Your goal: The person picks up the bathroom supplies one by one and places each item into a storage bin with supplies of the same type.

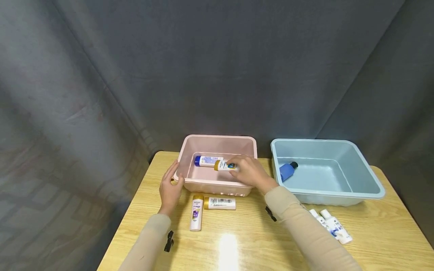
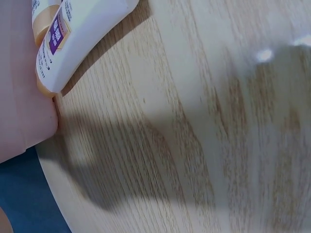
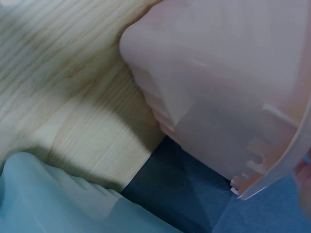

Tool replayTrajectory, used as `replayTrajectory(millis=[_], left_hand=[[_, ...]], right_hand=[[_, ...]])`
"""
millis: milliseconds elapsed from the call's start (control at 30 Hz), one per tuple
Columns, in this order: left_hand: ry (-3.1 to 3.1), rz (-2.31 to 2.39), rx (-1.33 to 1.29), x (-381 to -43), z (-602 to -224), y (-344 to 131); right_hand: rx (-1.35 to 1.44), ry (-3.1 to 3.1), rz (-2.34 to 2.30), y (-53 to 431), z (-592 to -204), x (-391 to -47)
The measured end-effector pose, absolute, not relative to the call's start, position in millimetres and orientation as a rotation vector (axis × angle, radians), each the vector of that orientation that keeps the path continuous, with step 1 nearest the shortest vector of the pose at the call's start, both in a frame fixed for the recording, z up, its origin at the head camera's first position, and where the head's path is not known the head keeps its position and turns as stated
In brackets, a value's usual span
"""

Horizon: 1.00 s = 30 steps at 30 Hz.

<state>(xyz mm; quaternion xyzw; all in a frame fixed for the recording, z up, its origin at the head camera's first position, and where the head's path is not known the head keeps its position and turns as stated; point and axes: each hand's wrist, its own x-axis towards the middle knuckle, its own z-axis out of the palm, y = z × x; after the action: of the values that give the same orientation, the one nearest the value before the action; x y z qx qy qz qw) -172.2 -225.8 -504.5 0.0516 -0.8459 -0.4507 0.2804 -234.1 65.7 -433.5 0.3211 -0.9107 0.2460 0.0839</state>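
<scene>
My right hand [image 1: 249, 171] reaches over the front rim of the pink bin [image 1: 217, 184] and pinches a white bottle with a gold cap [image 1: 222, 165] inside it. Next to that lies another white bottle with a blue cap [image 1: 207, 161] in the bin. My left hand [image 1: 170, 190] is at the bin's left front corner, fingers extended along the rim and thumb spread apart. Before the bin, a white bottle with a purple label and gold cap [image 1: 196, 213] lies beside a gold-capped bottle [image 1: 221, 203] turned to its printed text. In the right wrist view the bin's outer wall [image 3: 214, 73] hides most of the hand.
A light blue bin [image 1: 325, 194] stands to the right, holding a blue bottle with a black cap [image 1: 287, 171]. Two white bottles [image 1: 335, 227] lie in front of it, partly behind my right sleeve. A dark curtain [image 1: 217, 75] hangs behind the wooden table [image 1: 190, 248].
</scene>
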Motion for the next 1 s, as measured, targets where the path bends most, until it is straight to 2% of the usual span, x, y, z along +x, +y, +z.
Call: replayTrajectory(millis=[1000], left_hand=[[-2.212,-1.207,0.125,-174.5,-510.2,-224.4]], right_hand=[[0.882,-2.718,0.812,72.1,-453.6,-237.8]])
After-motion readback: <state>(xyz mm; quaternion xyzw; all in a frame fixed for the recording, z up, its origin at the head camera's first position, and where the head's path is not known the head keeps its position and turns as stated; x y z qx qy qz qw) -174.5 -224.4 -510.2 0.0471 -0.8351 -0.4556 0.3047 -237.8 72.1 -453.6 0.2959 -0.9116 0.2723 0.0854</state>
